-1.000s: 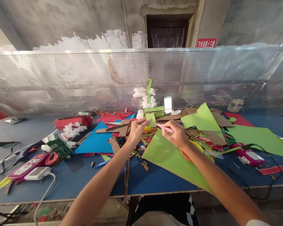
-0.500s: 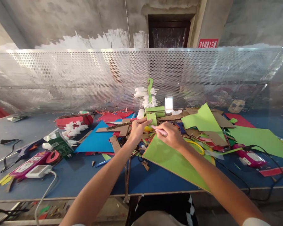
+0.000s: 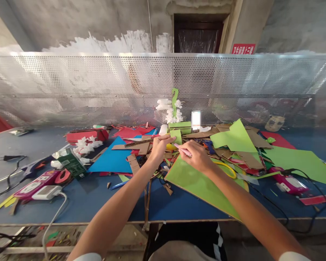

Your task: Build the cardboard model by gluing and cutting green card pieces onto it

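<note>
My left hand [image 3: 161, 146] pinches a small light-green card piece [image 3: 176, 136] at the middle of the table. In my right hand [image 3: 192, 153] is a pink pen-like tool [image 3: 183, 149], its tip close to the lower edge of that piece; whether they touch I cannot tell. Under my right forearm lies a large green sheet [image 3: 198, 181]. Just behind my hands stands a green card model [image 3: 180, 127], with a curved green strip and white crumpled tufts [image 3: 174, 115] rising from it. A yellow round thing shows partly beneath the small green piece.
A blue sheet [image 3: 111, 157], cardboard scraps and red paper lie left of centre. Further left are a dark green box [image 3: 72, 164], a magenta power strip [image 3: 36, 185] and a cable. More green paper [image 3: 304, 163] and another magenta device [image 3: 289, 181] lie right. A perforated metal screen [image 3: 97, 87] runs behind.
The camera view has shifted slightly. Both hands stay in nearly the same place, still holding the green card piece and the pink tool.
</note>
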### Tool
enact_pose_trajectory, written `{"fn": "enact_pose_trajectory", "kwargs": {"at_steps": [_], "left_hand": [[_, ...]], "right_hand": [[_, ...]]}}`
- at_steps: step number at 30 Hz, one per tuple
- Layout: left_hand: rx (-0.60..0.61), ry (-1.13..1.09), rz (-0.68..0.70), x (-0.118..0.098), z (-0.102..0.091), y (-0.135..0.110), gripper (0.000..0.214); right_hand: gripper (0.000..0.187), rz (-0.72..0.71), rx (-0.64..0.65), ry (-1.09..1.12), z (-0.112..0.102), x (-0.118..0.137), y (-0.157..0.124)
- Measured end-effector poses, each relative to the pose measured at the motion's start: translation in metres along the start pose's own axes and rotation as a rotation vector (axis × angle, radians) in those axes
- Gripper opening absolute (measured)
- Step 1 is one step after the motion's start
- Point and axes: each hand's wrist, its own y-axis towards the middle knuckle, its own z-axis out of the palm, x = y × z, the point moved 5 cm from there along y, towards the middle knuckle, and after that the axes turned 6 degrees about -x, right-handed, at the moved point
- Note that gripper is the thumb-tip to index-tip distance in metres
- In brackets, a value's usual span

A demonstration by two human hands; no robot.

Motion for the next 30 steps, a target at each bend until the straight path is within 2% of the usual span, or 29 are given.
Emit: {"fn": "enact_pose_trajectory", "kwargs": {"at_steps": [8,14,19,26,30], "left_hand": [[0.027,0.008,0.004,0.001,0.002,0.000,0.043],[0.032,-0.002,0.106,0.002,0.001,0.004,0.040],[0.030,0.013,0.074,0.004,0.001,0.005,0.040],[0.025,0.028,0.111,0.005,-0.001,0.006,0.039],[0.020,0.020,0.095,0.004,-0.001,0.006,0.040]], "right_hand": [[0.013,0.013,-0.015,-0.045,-0.001,0.001,-0.001],[0.017,-0.016,0.008,-0.026,-0.001,0.004,0.001],[0.015,0.013,-0.028,-0.069,-0.006,0.003,0.002],[0.013,-0.004,-0.006,-0.050,-0.004,0.004,0.002],[0.021,0.028,-0.027,-0.056,-0.009,0.002,0.000]]}}
